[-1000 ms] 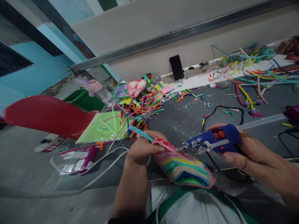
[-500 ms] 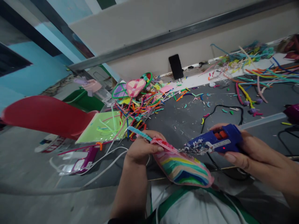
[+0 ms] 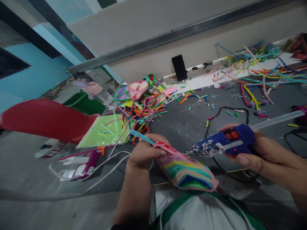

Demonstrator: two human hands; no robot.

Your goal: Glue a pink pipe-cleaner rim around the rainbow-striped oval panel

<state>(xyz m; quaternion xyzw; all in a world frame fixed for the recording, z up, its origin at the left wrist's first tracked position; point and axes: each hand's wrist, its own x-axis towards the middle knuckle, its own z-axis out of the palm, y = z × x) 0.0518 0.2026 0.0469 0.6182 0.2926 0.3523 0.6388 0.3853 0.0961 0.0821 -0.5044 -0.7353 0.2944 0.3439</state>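
Note:
My left hand (image 3: pixel 148 150) is closed on the upper left end of a striped rainbow craft piece (image 3: pixel 189 171) edged in pink pipe cleaner. A light blue pipe cleaner (image 3: pixel 141 136) sticks out above that hand, toward the left. Wrapped in my right hand (image 3: pixel 261 156) is a blue hot glue gun (image 3: pixel 230 142) with an orange-red trigger, a small red light and bits stuck over its front. A translucent glue stick (image 3: pixel 279 119) juts from its back end. The nozzle is close to the piece's upper pink edge; whether it touches I cannot tell.
Cut pipe cleaners (image 3: pixel 146 111) and finished-looking heart shapes (image 3: pixel 137 89) heap at the table's left. A phone (image 3: pixel 179 67) leans on the wall. A black cable (image 3: pixel 216 115) lies behind the glue gun. A green sheet (image 3: pixel 103 131) and purple device (image 3: pixel 87 164) sit left, near a red chair (image 3: pixel 48 119).
My right hand has drawn the glue gun slightly to the right, its nozzle sliding along the pink edge. My left hand and the rainbow piece stay nearly still.

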